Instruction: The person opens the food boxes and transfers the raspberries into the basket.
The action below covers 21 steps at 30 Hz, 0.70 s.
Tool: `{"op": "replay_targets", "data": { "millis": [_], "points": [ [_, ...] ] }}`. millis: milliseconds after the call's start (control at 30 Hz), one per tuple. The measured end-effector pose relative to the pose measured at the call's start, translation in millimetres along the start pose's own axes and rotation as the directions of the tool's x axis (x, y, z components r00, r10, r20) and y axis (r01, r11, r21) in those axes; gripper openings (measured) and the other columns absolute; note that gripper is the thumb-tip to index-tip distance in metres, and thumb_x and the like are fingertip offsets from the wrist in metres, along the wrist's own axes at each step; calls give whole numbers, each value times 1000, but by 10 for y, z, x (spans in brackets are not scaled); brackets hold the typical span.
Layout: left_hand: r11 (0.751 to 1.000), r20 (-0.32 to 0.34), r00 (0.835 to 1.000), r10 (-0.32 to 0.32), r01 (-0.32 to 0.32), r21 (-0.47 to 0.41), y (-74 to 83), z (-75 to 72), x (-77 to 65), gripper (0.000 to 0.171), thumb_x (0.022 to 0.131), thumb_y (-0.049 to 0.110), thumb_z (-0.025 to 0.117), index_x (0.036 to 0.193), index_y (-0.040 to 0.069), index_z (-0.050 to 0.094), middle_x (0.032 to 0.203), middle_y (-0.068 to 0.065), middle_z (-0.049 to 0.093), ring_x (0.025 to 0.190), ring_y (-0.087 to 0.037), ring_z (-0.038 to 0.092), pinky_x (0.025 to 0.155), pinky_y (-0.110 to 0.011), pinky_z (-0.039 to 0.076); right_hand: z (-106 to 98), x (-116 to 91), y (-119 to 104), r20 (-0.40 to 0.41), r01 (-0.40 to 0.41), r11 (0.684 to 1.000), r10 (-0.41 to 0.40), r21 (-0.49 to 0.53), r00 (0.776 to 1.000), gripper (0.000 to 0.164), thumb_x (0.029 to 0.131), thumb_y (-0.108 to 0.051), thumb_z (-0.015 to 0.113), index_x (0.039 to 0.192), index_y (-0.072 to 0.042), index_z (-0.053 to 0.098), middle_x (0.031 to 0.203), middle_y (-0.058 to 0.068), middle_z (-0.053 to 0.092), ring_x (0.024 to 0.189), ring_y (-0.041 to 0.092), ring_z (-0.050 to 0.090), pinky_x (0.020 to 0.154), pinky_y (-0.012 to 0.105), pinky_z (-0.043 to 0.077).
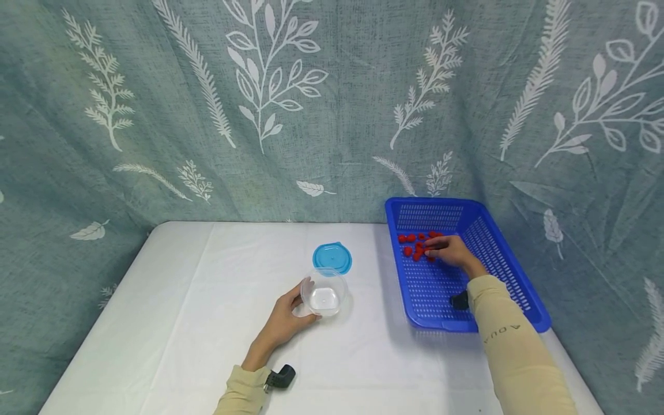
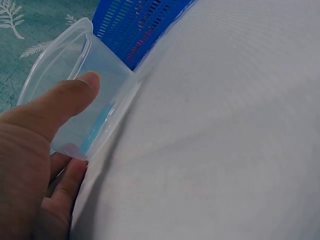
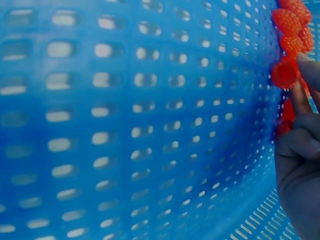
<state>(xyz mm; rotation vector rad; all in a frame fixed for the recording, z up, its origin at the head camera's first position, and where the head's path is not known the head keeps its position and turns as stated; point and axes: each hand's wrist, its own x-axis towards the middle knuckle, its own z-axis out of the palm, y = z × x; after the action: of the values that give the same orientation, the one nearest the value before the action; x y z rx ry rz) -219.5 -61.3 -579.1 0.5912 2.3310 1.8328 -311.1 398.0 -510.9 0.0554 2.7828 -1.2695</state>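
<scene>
My left hand (image 1: 285, 321) grips a clear round plastic tub (image 1: 324, 298) on the white table, thumb on the near side and fingers around the far side. In the left wrist view the tub (image 2: 107, 65) looks tilted by the camera angle, with nothing inside it. My right hand (image 1: 452, 252) is down in the blue basket (image 1: 420, 308) among several red raspberries (image 1: 408, 251). Its thumb and finger pinch a raspberry (image 3: 285, 74), hollow end showing in the right wrist view. Other raspberries (image 3: 295, 42) lie right beside the fingertips.
A blue lid (image 1: 332, 257) lies flat just behind the tub, partly overlapped by its rim. The basket's raised, perforated walls (image 1: 498, 248) stand around the right hand. A green leaf-patterned curtain (image 1: 332, 115) hangs behind the white table (image 1: 207, 288).
</scene>
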Motion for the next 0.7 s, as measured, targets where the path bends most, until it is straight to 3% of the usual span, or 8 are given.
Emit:
{"op": "replay_targets", "data": {
  "millis": [333,400,467,567,633,700],
  "points": [
    [995,-3,998,57,-57,80,-31,-5,39,94,78,7,87,155,-3,34,156,-20,44,145,-34,43,117,-36,41,-85,-4,-41,37,-45,999,44,19,998,40,95,-13,71,126,11,65,122,25,70,94,5,64,80,16,50],
    [992,0,998,69,-69,105,-36,-8,45,94,78,6,87,155,-4,34,157,-21,42,146,-34,42,118,-37,40,-120,-27,-82,55,-27,1000,26,9,998,40,96,-13,70,126,12,65,117,20,73,90,0,61,78,15,48],
    [988,6,997,80,-80,132,-41,-16,50,95,77,7,87,155,-4,33,157,-22,42,146,-35,41,118,-40,39,-169,-61,-154,80,-19,1000,18,13,997,40,98,-13,68,127,14,63,99,14,75,76,-2,56,67,16,46],
    [975,16,997,75,-76,211,-20,-72,37,95,78,9,86,156,-2,33,158,-20,41,146,-35,41,120,-45,36,-261,-126,-314,106,-2,1000,0,16,994,43,101,-15,62,130,17,58,84,5,69,64,4,55,58,22,48],
    [957,25,998,61,-66,282,14,-158,-1,93,79,11,84,157,0,34,158,-19,41,147,-37,39,121,-49,34,-311,-187,-428,100,22,1000,-21,-6,995,45,103,-17,58,132,17,55,86,13,68,63,13,60,58,28,53],
    [931,28,998,53,-60,360,59,-282,-36,90,81,13,83,157,3,35,158,-18,41,147,-38,39,122,-53,33,-364,-248,-529,81,78,994,-72,-77,994,47,105,-20,53,134,17,53,104,26,71,81,27,70,72,37,60]
  ]
}}
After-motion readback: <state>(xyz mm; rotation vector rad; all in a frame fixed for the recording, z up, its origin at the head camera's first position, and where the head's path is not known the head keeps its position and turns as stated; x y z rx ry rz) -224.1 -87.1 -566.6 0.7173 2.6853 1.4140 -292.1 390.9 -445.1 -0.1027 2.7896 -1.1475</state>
